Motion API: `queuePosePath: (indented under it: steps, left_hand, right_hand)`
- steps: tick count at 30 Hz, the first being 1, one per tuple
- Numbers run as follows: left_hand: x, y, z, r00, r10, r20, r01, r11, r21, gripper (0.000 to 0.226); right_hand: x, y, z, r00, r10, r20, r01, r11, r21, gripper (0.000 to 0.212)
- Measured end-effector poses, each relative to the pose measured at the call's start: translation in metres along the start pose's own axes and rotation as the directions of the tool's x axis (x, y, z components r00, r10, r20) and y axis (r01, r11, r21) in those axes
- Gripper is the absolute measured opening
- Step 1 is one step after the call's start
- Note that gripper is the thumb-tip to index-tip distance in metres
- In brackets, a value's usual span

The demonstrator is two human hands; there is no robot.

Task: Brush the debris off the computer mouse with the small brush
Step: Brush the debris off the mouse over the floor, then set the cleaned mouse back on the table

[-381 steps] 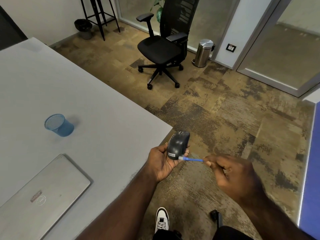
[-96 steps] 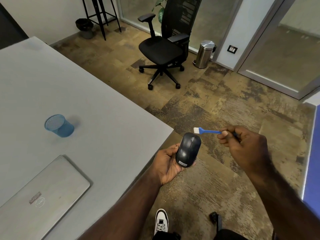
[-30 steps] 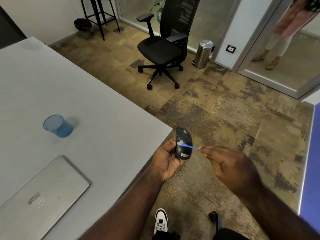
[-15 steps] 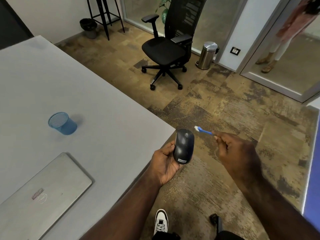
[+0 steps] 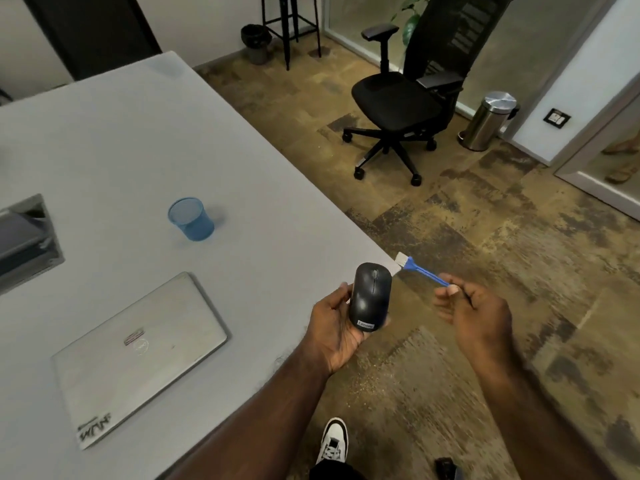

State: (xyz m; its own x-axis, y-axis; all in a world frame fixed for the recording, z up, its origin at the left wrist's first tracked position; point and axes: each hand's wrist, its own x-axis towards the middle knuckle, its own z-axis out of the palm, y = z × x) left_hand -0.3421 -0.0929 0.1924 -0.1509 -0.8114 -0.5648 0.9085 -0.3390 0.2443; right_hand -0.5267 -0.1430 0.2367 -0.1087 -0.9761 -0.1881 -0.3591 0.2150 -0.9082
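A black computer mouse rests top side up in my left hand, which grips it from below just past the table corner. My right hand pinches the blue handle of a small brush between thumb and fingers. The brush's white bristles point up and to the left, a short way right of the mouse's front end and apart from it.
A grey table on the left carries a blue mesh cup, a shut silver laptop and a recessed cable box. A black office chair and a steel bin stand on the carpet beyond.
The brush has lifted off the mouse's top and swung out to the right of its front end. The mouse has turned flatter in my left hand. My head has turned left.
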Motion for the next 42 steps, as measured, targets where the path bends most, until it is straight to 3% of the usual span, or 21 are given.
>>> queuePosePath:
  steps: [2, 5, 10, 16, 23, 29, 42]
  left_hand:
    - [-0.002, 0.006, -0.005, 0.997, 0.067, -0.042, -0.064, 0.996, 0.058, 0.04]
    - [-0.008, 0.017, -0.014, 0.98, 0.184, -0.08, -0.166, 0.967, 0.195, 0.045]
    - [-0.017, 0.049, -0.035, 0.942, 0.283, -0.181, -0.222, 0.928, 0.298, 0.034]
    - [-0.024, 0.09, -0.068, 0.879, 0.423, -0.218, -0.235, 0.784, 0.575, 0.035]
    - [-0.014, 0.133, -0.109, 0.834, 0.452, -0.317, -0.198, 0.781, 0.593, 0.033]
    - [0.002, 0.15, -0.134, 0.727, 0.493, -0.478, -0.172, 0.805, 0.567, 0.029]
    - [0.056, 0.16, -0.173, 0.578, 0.553, -0.6, -0.053, 0.759, 0.648, 0.023]
  right_hand:
    - [0.0, 0.001, 0.02, 0.99, 0.125, 0.069, -0.134, 0.98, 0.145, 0.025]
    - [-0.008, 0.001, 0.05, 0.968, 0.189, 0.166, -0.221, 0.954, 0.204, 0.021]
    - [-0.024, -0.004, 0.108, 0.94, 0.165, 0.3, -0.221, 0.961, 0.165, 0.019]
    - [-0.033, -0.02, 0.176, 0.915, 0.14, 0.378, -0.216, 0.963, 0.164, 0.022]
    - [-0.029, -0.016, 0.24, 0.905, 0.111, 0.41, -0.178, 0.976, 0.128, 0.012]
    - [-0.011, -0.003, 0.279, 0.885, 0.102, 0.454, -0.124, 0.992, 0.018, 0.014]
    - [0.052, 0.052, 0.342, 0.813, 0.141, 0.566, -0.014, 0.975, -0.223, 0.019]
